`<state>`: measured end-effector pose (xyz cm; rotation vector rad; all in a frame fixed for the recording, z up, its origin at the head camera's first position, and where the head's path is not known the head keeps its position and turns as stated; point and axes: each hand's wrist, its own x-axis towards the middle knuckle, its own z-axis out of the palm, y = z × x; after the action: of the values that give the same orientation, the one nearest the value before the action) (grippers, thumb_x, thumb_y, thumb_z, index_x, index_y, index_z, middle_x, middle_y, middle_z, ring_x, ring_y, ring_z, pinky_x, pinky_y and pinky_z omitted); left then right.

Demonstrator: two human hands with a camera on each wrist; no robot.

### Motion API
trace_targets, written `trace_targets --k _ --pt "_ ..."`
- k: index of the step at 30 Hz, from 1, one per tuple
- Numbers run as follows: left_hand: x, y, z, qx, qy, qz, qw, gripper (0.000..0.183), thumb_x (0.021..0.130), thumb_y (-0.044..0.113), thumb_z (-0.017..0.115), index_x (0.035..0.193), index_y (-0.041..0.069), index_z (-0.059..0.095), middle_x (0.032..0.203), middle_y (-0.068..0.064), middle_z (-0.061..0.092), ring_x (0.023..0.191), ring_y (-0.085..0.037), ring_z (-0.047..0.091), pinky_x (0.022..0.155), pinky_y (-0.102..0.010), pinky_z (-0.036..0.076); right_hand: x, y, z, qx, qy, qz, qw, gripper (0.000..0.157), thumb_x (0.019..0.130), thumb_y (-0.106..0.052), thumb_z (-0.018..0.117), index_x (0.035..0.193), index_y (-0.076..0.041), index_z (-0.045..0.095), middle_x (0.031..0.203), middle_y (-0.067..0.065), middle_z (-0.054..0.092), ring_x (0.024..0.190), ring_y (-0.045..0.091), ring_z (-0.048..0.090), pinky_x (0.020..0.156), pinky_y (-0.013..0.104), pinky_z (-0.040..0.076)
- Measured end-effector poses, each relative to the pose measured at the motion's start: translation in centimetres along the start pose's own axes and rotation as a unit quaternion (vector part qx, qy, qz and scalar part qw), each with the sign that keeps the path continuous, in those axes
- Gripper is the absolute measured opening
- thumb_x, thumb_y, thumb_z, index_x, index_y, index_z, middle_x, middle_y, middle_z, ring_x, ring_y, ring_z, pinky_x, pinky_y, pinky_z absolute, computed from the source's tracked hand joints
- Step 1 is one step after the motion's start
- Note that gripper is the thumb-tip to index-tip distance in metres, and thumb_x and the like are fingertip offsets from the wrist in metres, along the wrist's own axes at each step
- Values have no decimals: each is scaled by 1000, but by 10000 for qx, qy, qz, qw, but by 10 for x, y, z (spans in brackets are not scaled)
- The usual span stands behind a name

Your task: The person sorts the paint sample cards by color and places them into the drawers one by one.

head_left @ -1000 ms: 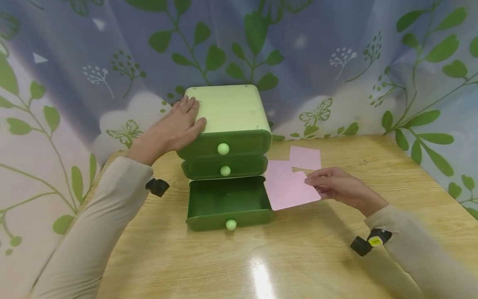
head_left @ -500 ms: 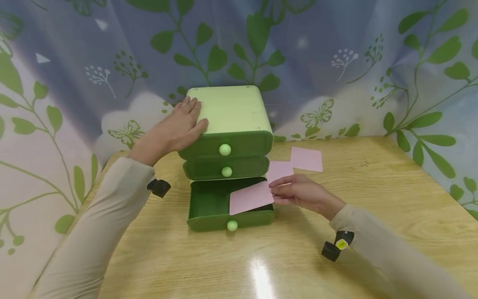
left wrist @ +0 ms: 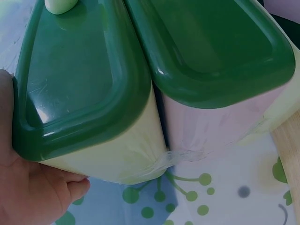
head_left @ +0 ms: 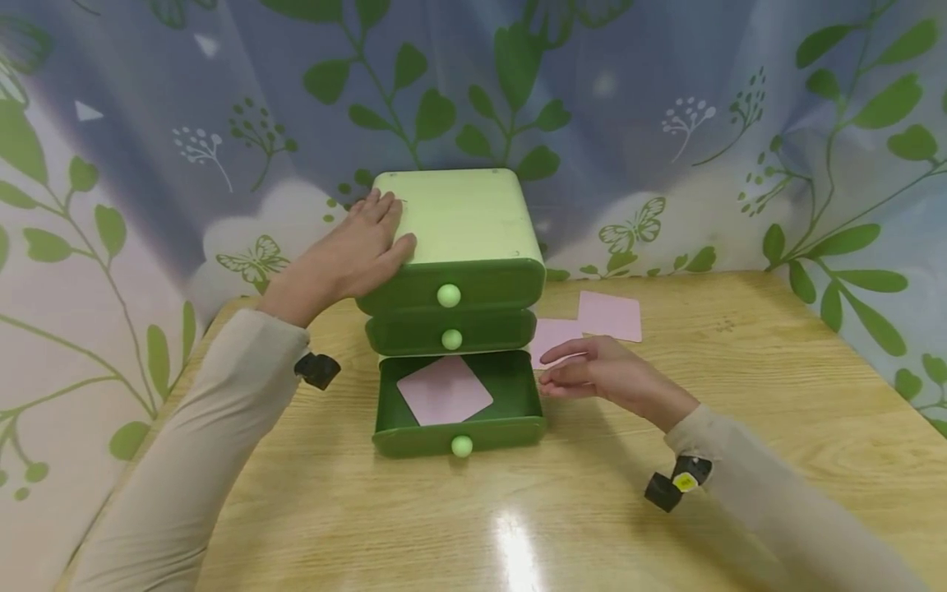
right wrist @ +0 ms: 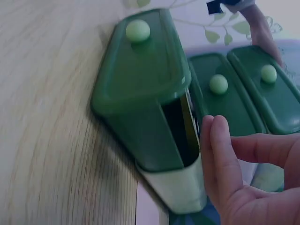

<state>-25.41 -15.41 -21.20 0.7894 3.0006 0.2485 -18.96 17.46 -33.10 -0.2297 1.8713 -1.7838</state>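
Observation:
A small chest of drawers point(head_left: 459, 214), pale green with dark green drawer fronts, stands on the table. My left hand point(head_left: 351, 255) rests on its top at the left edge, fingers laid flat. The bottom drawer point(head_left: 422, 439) is pulled out, and a pink square card point(head_left: 444, 393) lies turned at an angle inside it. Just right of that drawer is my right hand point(head_left: 614, 376), holding nothing, its fingers loosely bent. In the right wrist view, its fingers point(right wrist: 220, 150) are beside the open drawer's side. The left wrist view shows the left hand point(left wrist: 37, 194) against the chest's edge.
Two more pink cards lie on the table right of the chest: a nearer card point(head_left: 551, 333), partly behind the right hand, and a farther card point(head_left: 610, 315). A patterned curtain point(head_left: 666, 164) hangs behind the wooden table point(head_left: 355, 510).
My right hand moved left, carrying a pink card over the pulled-out drawer, and let it go; the card now lies inside. The right hand is back slightly. The left hand stayed on the chest.

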Motion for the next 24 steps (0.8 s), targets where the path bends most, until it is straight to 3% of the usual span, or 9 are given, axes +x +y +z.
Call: trace_targets --k 3,7,10,13,16,20,22,24 --pt "0 0 0 9 3 -3 10000 70 104 42 13 151 -9 3 157 -27 -2 145 -37 -10 119 -45 -4 -1 1 -10 36 14 -58 10000 41 92 9 54 129 21 40 103 21 68 90 18 69 90 35 53" --pt "-1 1 0 9 12 -4 10000 70 104 42 13 151 -9 3 157 -28 -2 145 -37 -10 119 -45 -4 3 6 -23 537 -58 17 9985 34 93 10 50 126 18 44 97 13 70 91 16 69 87 30 54" --pt "-1 2 0 12 42 6 10000 70 104 41 13 151 -9 4 157 -28 -2 145 -38 -10 119 -45 -4 8 9 -31 990 6 150 9950 29 94 12 49 122 15 48 96 13 69 91 17 69 86 28 55" --pt "0 2 1 26 67 23 10000 70 104 41 14 151 -9 4 157 -28 -1 145 -38 -9 119 -45 -4 12 11 -37 1058 180 197 9940 32 93 11 49 125 16 46 98 14 68 92 18 68 87 29 54" --pt "1 1 0 40 75 26 10000 70 103 41 14 150 -10 4 157 -28 -1 145 -38 -9 119 -45 -4 19 13 -44 604 405 134 9973 43 93 7 52 132 19 38 101 13 67 93 16 68 90 31 53" --pt "1 1 1 39 71 6 10000 70 104 41 14 150 -10 4 157 -28 -1 145 -38 -9 119 -45 -3 33 15 -52 -602 845 -79 9946 49 92 1 58 133 19 39 106 14 64 91 13 65 90 33 53" --pt "1 0 1 38 73 -1 10000 70 104 41 15 150 -10 4 157 -28 -1 145 -38 -9 119 -45 -3 41 16 -56 -1518 1137 -182 9817 48 90 -3 63 130 16 45 109 18 64 93 16 65 87 32 55" --pt "1 0 2 29 73 3 10000 70 104 41 15 150 -10 4 157 -28 -1 145 -38 -9 119 -45 -3 49 16 -58 -2578 1400 -271 9556 48 87 -7 69 126 14 51 113 23 62 98 25 64 87 36 54"
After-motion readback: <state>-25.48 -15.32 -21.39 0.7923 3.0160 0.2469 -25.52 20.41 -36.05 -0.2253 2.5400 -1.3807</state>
